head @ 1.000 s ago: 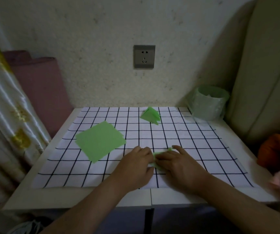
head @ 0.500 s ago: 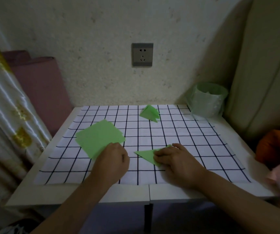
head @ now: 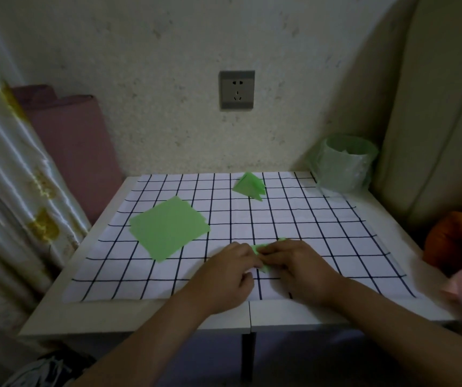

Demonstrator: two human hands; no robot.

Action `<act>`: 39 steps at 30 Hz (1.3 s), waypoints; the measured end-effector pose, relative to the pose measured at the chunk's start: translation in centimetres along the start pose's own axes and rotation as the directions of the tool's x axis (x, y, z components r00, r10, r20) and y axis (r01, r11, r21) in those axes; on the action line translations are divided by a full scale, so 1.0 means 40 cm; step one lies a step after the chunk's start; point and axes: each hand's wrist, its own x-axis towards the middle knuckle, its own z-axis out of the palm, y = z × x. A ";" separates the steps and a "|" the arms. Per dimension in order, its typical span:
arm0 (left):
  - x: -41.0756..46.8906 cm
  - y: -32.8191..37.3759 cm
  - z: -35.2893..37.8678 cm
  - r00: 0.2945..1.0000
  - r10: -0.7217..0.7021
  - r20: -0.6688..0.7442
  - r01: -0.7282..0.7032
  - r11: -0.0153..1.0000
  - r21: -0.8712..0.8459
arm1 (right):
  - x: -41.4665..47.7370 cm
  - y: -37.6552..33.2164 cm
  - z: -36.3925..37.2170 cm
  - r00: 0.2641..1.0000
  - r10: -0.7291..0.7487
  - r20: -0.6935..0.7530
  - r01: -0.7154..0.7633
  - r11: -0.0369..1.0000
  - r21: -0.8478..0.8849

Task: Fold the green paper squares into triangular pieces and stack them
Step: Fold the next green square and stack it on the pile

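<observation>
1. A checked mat (head: 308, 219), white with dark lines, covers most of the white tabletop (head: 140, 317). I give all places from this mat.
2. The partly folded green paper (head: 257, 248) lies near the front edge of the mat, about at its middle. Only small green bits show between and under the two hands, so I cannot tell its exact shape.
3. The left hand (head: 224, 277) rests on the mat just left of this paper. Its fingers (head: 248, 259) are curled, and their tips pinch the left side of the paper.
4. The right hand (head: 305, 272) is just right of the paper, close against the left hand. Its fingers (head: 278, 251) are bent over the paper and grip it against the mat.
5. On the left half of the mat lies a stack of flat green paper squares (head: 168, 227), turned like a diamond and near the left hand but apart from it.
6. Near the back edge of the mat, a little right of the middle, sits a small pile of folded green triangles (head: 248, 185), well apart from the hands.
7. Beyond the back right corner of the mat, a small bin lined with a green plastic bag (head: 343, 163) stands on the tabletop.
8. On the wall behind the mat there is a grey socket (head: 237, 89).
9. To the left of the mat, a pink roll (head: 70, 135) leans at the wall beside a pale curtain (head: 6, 163).
10. To the right of the mat I see something orange (head: 453, 238), but I cannot tell what it is.
</observation>
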 end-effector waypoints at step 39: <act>0.013 0.030 -0.011 0.990 -0.049 0.134 0.028 0.987 0.156 | -0.031 0.001 -0.003 0.879 0.413 -0.239 -0.476 0.798 -0.370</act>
